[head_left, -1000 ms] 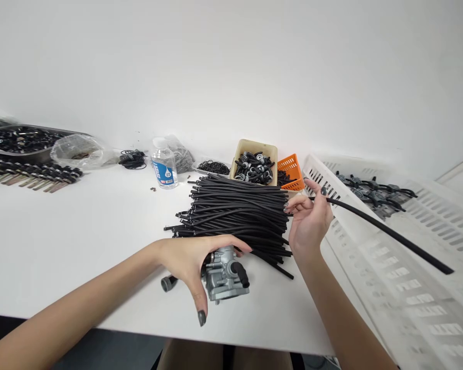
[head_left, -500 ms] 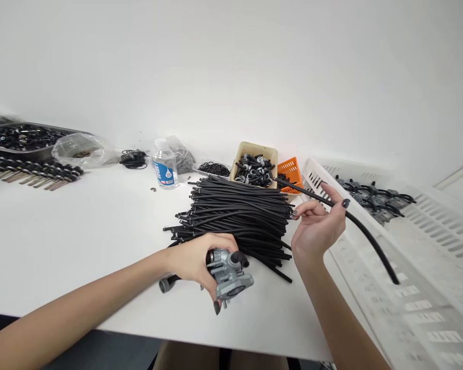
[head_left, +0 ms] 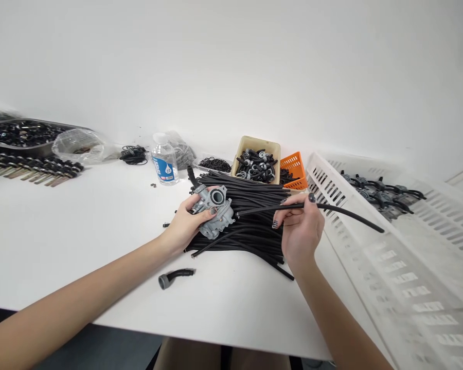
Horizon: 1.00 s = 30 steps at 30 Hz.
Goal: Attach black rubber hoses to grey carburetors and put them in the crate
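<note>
My left hand grips a grey metal carburetor, its round bore facing up and a short black rubber piece sticking out at its upper left. Between the thumb and fingers of my right hand is a long black rubber hose. The hose's left end comes close to the carburetor's right side; whether they touch I cannot tell. Under and behind both hands lies a pile of black hoses. A short bent black tube with a grey cap lies on the table nearer to me.
Along the wall stand a water bottle, a cream bin of capped tubes and an orange basket. At right, a white slatted crate holds several carburetors. A metal tray of small black parts sits far left.
My left hand has lifted and turned the carburetor, so its bore now faces up. My right hand has moved left and levelled the hose, bringing its end near the carburetor.
</note>
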Each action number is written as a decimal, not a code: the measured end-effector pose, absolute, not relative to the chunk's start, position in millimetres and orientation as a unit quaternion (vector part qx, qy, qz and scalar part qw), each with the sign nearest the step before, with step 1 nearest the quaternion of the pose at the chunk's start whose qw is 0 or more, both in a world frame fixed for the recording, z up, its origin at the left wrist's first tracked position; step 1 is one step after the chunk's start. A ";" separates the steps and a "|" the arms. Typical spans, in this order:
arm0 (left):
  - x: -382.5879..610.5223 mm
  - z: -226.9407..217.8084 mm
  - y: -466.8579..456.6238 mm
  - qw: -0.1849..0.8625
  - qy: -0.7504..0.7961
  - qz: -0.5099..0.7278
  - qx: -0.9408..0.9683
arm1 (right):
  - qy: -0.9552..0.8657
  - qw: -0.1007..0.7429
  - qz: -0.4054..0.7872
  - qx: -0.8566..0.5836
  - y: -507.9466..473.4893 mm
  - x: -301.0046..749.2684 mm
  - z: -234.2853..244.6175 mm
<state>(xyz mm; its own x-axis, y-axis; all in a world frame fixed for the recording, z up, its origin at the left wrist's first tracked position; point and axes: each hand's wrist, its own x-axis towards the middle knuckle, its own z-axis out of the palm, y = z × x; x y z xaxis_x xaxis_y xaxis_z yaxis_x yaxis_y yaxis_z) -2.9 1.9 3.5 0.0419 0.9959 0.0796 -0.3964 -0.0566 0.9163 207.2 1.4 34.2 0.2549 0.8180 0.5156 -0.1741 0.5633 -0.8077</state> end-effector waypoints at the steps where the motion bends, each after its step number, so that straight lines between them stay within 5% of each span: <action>1: -2.4 3.8 1.6 0.585 0.354 0.594 0.425 | -0.513 0.715 0.352 -0.319 1.0 206.2 32.9; 12: 0.1 4.6 -0.1 0.585 0.357 0.600 0.413 | -0.507 0.706 0.379 -0.319 4.4 208.3 30.0; 23: 1.9 6.3 0.0 0.571 0.381 0.608 0.398 | -0.701 0.468 0.395 -0.365 1.9 189.1 8.8; 30: 2.2 4.1 0.8 0.568 0.379 0.614 0.396 | -0.748 0.413 0.375 -0.360 -1.1 190.1 7.0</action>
<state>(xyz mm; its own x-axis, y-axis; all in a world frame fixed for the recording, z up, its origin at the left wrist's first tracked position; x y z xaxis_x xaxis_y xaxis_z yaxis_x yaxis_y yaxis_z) 2.2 0.8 4.1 -0.0408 0.9976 0.0559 -0.3982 -0.0675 0.9148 190.1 -1.1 7.0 -0.3991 0.8483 0.3479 0.2280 0.4594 -0.8585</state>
